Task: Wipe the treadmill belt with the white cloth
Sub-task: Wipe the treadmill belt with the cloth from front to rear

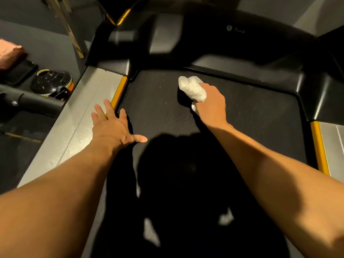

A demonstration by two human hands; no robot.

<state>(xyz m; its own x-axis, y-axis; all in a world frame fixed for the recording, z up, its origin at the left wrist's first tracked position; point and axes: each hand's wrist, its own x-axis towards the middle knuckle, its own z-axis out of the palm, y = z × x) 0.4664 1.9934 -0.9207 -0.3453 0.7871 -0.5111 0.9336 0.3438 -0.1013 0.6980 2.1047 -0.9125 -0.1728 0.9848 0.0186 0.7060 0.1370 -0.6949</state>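
The black textured treadmill belt (162,101) fills the middle of the view. My right hand (212,105) grips a crumpled white cloth (191,87) and presses it onto the belt near its front end. Flat and spread, my left hand (113,125) rests palm down at the belt's left edge, fingers reaching over the yellow trim (119,92) onto the grey side rail (81,123). A dark shadow covers the near part of the belt.
The black motor hood (242,58) closes the belt's front. A yellow strip and grey rail (329,138) run along the right side. To the left lie a round black and orange object (51,82), a dark tray (18,71) and a pink cloth (9,54).
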